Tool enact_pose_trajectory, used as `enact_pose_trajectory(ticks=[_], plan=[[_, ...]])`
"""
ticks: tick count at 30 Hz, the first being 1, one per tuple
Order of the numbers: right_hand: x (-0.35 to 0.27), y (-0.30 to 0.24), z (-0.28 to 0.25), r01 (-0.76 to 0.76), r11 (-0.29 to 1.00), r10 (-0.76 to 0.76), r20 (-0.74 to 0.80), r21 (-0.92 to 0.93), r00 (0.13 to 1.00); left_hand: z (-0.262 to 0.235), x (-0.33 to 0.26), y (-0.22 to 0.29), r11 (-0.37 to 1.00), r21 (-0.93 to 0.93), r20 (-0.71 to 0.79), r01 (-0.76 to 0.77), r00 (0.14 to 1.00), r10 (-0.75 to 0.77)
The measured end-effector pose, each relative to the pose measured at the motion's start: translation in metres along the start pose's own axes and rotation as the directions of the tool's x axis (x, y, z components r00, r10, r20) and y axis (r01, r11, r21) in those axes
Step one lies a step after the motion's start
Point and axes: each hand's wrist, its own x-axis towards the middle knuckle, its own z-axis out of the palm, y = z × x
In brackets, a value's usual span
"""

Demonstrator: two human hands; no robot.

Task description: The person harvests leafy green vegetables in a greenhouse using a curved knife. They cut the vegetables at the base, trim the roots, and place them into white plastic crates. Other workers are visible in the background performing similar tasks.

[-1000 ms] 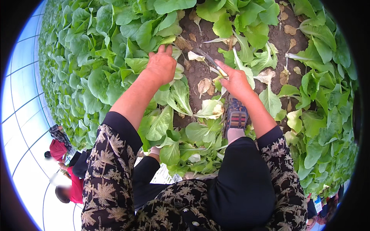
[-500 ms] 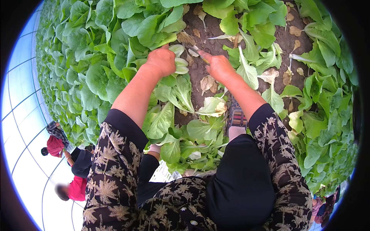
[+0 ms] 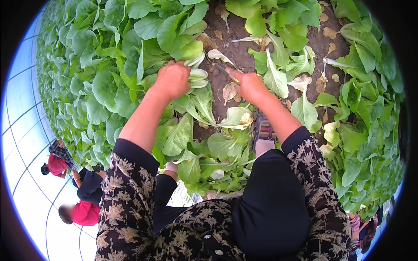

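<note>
My left hand (image 3: 171,81) is closed round leafy greens at the edge of the dense bed. Their pale cut stem ends (image 3: 198,78) poke out to the right of my fist, while the leaves are partly hidden beneath it. In my right hand (image 3: 252,88) is a small knife (image 3: 227,72), its blade slanting up and left over the bare soil and its handle mostly covered by my fingers. A gap separates the blade from the stems. Just above the blade lies a pale wilted leaf (image 3: 220,55) on the ground.
Rows of greens (image 3: 104,89) fill the left, with more plants (image 3: 359,143) on the right. Loose cut leaves (image 3: 275,76) and dry brown ones (image 3: 229,92) litter the soil strip (image 3: 244,56). My shoe (image 3: 264,129) stands below. Other people (image 3: 85,213) crouch at far left.
My left hand has drawn slightly left and down with the greens, whose stem ends now show more. The knife in my right hand has moved slightly down and right, away from the stems.
</note>
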Motion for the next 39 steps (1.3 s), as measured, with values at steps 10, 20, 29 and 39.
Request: enact_pose_trajectory(ticks=[10, 20, 29, 39], plan=[[0.001, 0.007, -0.02, 0.018, 0.907, 0.174, -0.413, 0.42, 0.894, -0.067, -0.026, 0.063, 0.95, 0.027, -0.119, -0.311, 0.943, 0.312], [0.042, -0.006, -0.03, 0.023, 0.918, 0.159, -0.421, 0.396, 0.893, -0.095, 0.079, 0.02, 0.964, 0.267, 0.161, -0.021, 0.987, -0.024], [0.08, -0.01, -0.018, -0.002, 0.966, 0.087, -0.316, 0.26, 0.945, -0.065, 0.062, -0.013, 0.98, 0.199, 0.215, 0.02, 0.975, -0.063], [0.097, -0.019, -0.011, -0.068, 0.994, 0.088, -0.26, 0.085, 0.962, -0.06, 0.067, -0.026, 0.986, 0.161, 0.121, 0.032, 0.991, -0.052]])
